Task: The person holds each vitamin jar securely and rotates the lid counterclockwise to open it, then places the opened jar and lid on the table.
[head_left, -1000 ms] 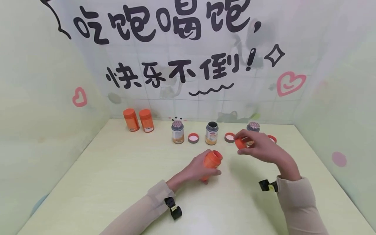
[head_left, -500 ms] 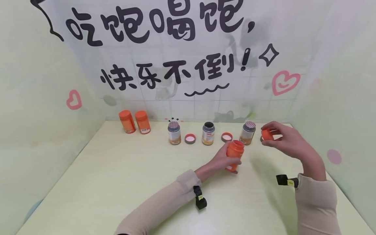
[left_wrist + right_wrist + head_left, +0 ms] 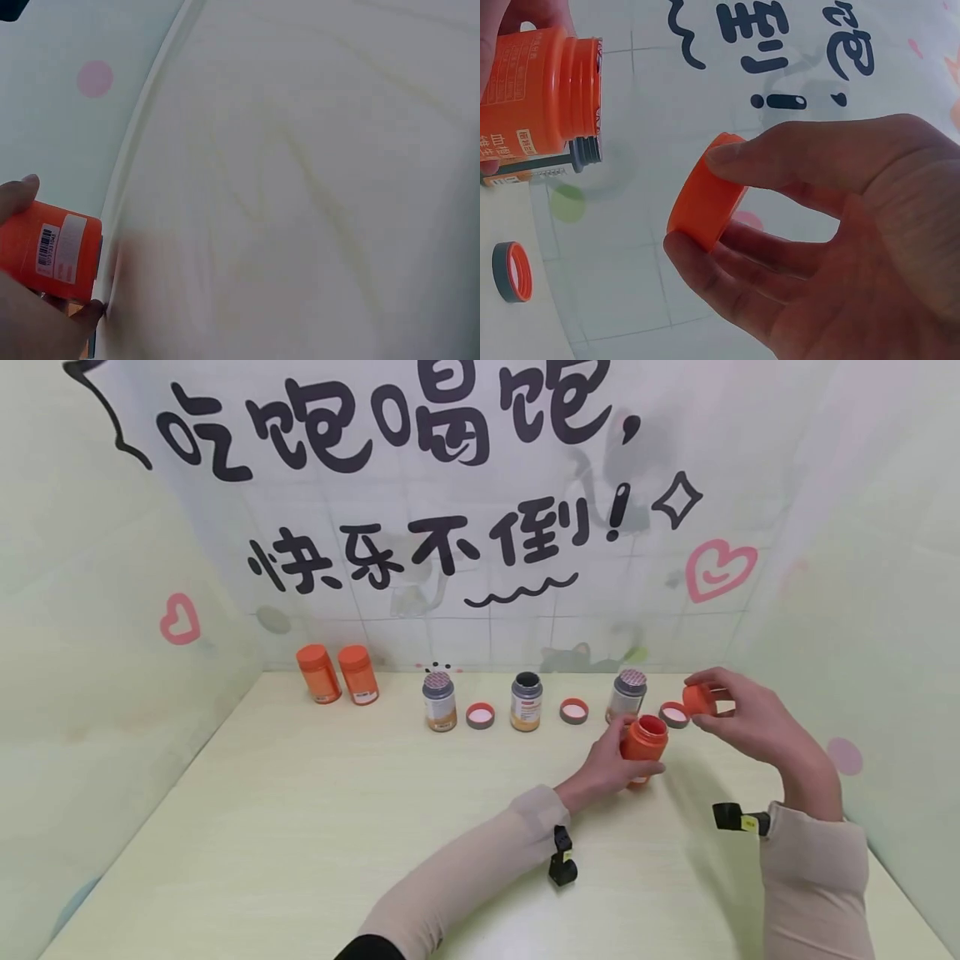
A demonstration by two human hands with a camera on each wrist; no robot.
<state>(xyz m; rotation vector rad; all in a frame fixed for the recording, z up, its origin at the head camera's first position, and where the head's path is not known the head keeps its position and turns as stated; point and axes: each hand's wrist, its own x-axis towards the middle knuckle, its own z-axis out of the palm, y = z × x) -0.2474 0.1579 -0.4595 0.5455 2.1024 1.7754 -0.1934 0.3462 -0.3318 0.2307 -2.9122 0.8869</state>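
My left hand point(image 3: 609, 758) grips an orange bottle point(image 3: 643, 740) with its mouth uncovered, held a little above the table. The left wrist view shows a barcode label low on that orange bottle point(image 3: 64, 247). My right hand point(image 3: 757, 714) pinches an orange cap point(image 3: 699, 700) between thumb and fingers, seen closely as the cap point(image 3: 709, 191) in the right wrist view. A grey-necked bottle point(image 3: 627, 693) with a patterned seal over its mouth stands just behind the held bottle, partly hidden. Next to it a red-rimmed grey cap point(image 3: 674, 715) lies inside up, below my right fingers.
Two capped orange bottles point(image 3: 318, 674) stand at the back left. Another sealed grey bottle point(image 3: 439, 702) and a grey bottle with a dark open mouth point(image 3: 527, 702) stand along the back. Two more upturned caps point(image 3: 480, 716) lie between the grey bottles. Walls border the table point(image 3: 337, 827).
My left hand has carried the orange bottle rightward. My right hand has moved right with the orange cap, uncovering the rightmost grey bottle and its cap. The view has shifted slightly.
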